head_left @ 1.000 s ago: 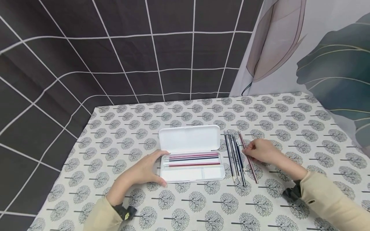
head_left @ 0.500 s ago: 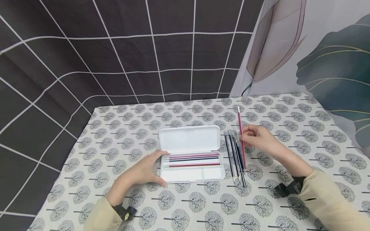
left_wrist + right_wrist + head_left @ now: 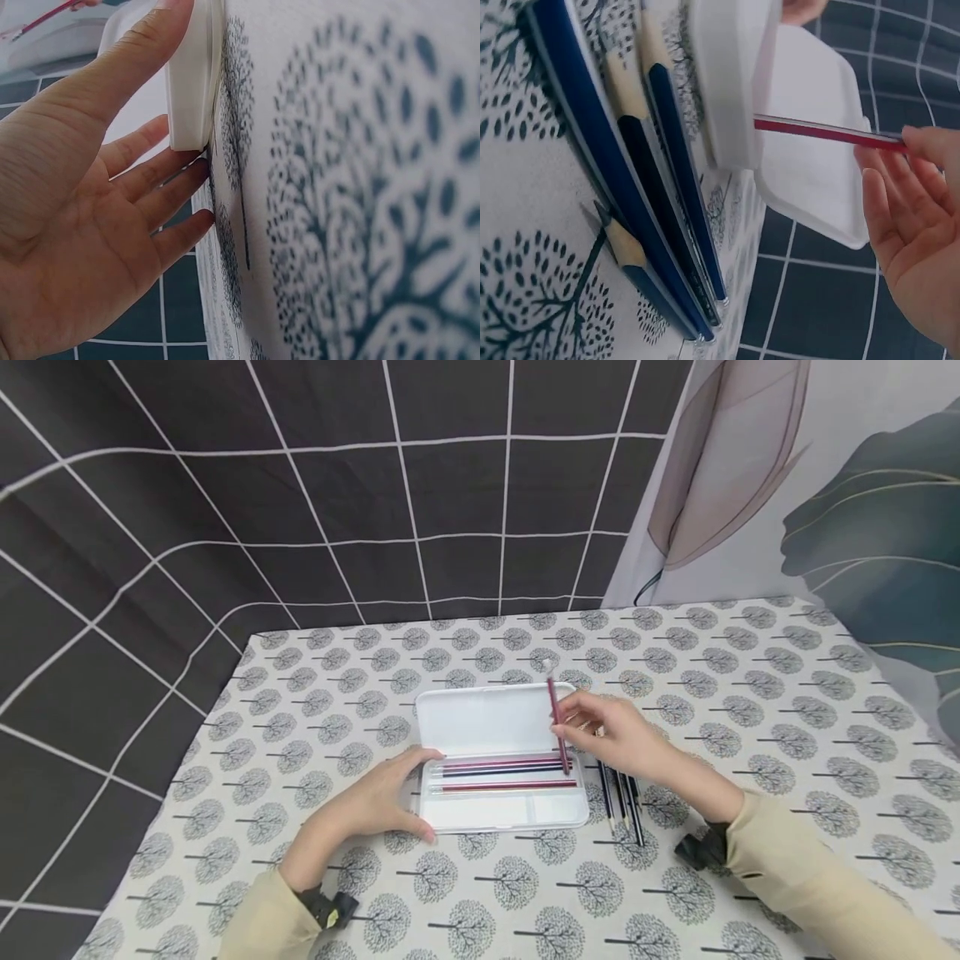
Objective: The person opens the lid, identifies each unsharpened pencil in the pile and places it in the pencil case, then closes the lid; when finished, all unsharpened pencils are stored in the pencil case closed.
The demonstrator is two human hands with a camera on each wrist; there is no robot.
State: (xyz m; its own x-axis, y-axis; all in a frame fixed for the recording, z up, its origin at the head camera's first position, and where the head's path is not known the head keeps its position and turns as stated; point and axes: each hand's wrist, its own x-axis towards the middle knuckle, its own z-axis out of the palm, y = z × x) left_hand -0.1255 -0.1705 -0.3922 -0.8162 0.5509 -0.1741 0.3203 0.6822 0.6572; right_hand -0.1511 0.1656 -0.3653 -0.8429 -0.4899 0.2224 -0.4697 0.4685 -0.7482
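A white pencil case (image 3: 480,812) lies with its lid (image 3: 487,722) raised at the back. Inside it lie red and dark pencils (image 3: 495,787) in a row. My left hand (image 3: 375,797) holds the case's left end, thumb at the front corner and fingers at the back. In the left wrist view the other fingers (image 3: 169,195) reach loosely past the case's end. Above the case's right side, my right hand (image 3: 618,739) pinches a red pencil (image 3: 553,700), tilted, its eraser end up. Its lower end is over the case's right end; contact is unclear.
Several dark blue and black pencils (image 3: 604,135) lie on the tree-patterned tablecloth (image 3: 465,893), just right of the case and partly under my right hand. A dark checked curtain (image 3: 450,493) hangs behind the table, with a leaf-printed cloth (image 3: 750,510) at the right.
My right hand has picked up the red pencil from the table and carried it left, over the pencil case. My left hand stays at the case's left end.
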